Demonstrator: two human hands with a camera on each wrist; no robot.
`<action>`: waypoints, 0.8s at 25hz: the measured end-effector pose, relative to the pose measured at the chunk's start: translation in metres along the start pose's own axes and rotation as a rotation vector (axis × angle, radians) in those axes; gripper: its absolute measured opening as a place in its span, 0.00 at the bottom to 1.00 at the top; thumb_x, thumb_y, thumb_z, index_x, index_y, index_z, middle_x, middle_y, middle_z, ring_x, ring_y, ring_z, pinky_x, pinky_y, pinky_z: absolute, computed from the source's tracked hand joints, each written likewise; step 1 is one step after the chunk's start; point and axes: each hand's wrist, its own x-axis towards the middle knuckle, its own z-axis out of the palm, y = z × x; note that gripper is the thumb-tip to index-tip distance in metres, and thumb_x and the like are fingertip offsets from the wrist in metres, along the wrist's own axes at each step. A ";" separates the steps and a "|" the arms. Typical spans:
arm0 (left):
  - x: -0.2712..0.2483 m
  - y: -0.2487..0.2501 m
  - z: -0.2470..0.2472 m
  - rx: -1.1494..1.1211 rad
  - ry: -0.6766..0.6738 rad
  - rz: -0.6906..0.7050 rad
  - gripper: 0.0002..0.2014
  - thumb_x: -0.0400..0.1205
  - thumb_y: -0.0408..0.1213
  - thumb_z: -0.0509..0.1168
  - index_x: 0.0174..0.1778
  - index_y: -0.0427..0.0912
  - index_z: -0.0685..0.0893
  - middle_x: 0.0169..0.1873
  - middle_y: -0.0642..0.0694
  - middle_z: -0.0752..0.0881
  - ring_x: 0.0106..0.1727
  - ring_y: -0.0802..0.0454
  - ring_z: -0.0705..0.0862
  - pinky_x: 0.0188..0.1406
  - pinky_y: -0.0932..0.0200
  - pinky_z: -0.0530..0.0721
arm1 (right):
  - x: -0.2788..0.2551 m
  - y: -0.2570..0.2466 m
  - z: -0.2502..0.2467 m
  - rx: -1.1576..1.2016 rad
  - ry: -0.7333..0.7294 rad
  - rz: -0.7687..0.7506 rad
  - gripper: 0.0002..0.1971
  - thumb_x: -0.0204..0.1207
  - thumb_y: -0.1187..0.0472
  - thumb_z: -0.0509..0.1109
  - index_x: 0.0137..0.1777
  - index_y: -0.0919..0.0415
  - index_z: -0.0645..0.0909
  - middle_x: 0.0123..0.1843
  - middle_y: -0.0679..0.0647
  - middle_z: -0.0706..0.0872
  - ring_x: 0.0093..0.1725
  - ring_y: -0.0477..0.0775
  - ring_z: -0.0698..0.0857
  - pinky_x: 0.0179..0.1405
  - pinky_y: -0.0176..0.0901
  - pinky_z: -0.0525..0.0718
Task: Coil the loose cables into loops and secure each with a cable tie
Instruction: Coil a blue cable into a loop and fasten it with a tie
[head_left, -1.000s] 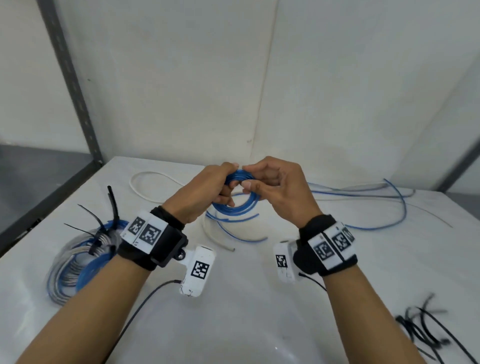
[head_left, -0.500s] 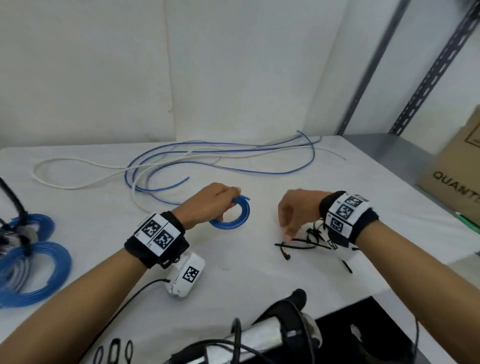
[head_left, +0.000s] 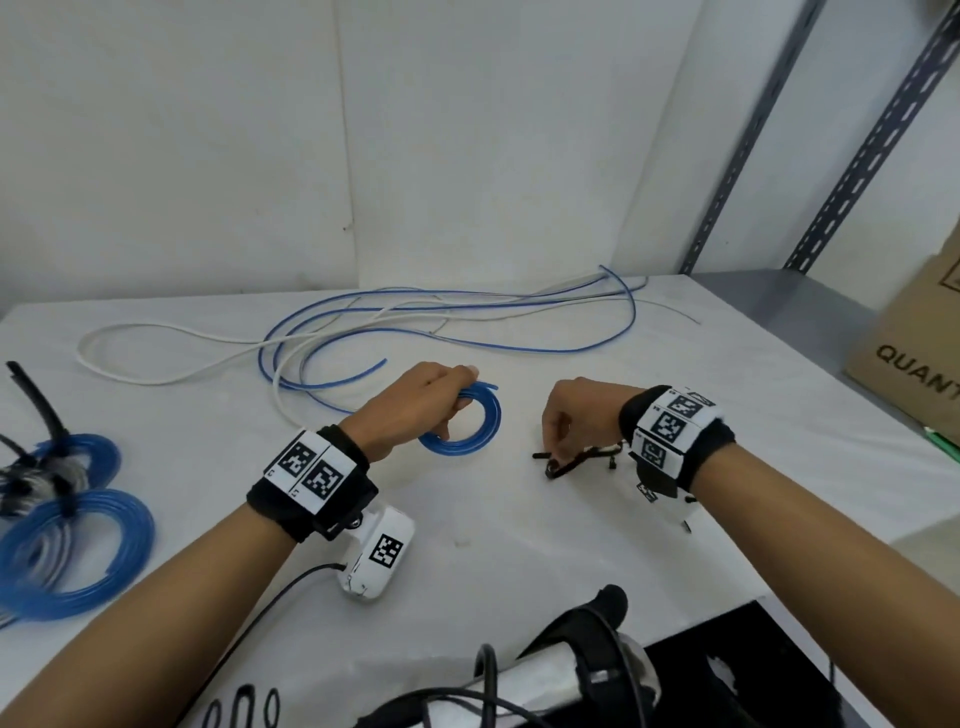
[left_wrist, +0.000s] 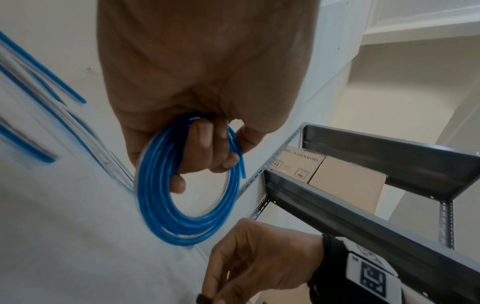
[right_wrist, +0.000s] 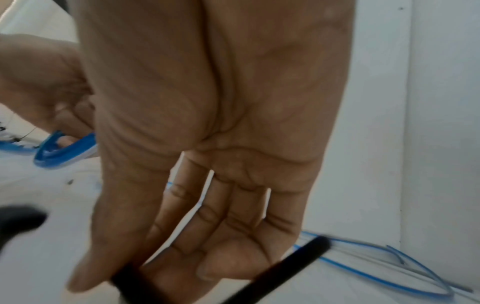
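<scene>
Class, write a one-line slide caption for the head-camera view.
Left hand grips a blue cable coil while the right hand picks a black cable tie off the white table.

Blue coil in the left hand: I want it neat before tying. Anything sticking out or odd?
One cut end sticks out past the blue coil beside the left hand, not tucked in. No tie is on it yet; the right hand pinches a black cable tie.
</scene>
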 end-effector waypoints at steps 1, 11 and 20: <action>0.001 0.001 -0.005 -0.021 0.013 0.007 0.22 0.92 0.48 0.56 0.33 0.42 0.74 0.22 0.57 0.74 0.23 0.57 0.73 0.42 0.56 0.78 | 0.002 -0.001 -0.007 0.026 0.054 -0.015 0.02 0.74 0.59 0.80 0.43 0.54 0.91 0.39 0.46 0.90 0.41 0.47 0.86 0.36 0.34 0.79; 0.003 0.010 -0.068 -0.252 0.276 0.049 0.21 0.91 0.45 0.57 0.33 0.40 0.75 0.23 0.52 0.69 0.22 0.55 0.66 0.36 0.56 0.81 | 0.026 -0.035 -0.071 0.572 0.598 -0.257 0.05 0.79 0.58 0.78 0.48 0.58 0.90 0.39 0.52 0.92 0.32 0.39 0.85 0.39 0.35 0.82; 0.007 0.006 -0.078 -0.342 0.388 0.043 0.19 0.90 0.40 0.59 0.32 0.39 0.73 0.17 0.57 0.69 0.19 0.58 0.63 0.31 0.58 0.73 | 0.060 -0.047 -0.073 0.831 0.620 -0.089 0.08 0.81 0.59 0.73 0.47 0.62 0.91 0.32 0.49 0.86 0.30 0.42 0.82 0.32 0.33 0.75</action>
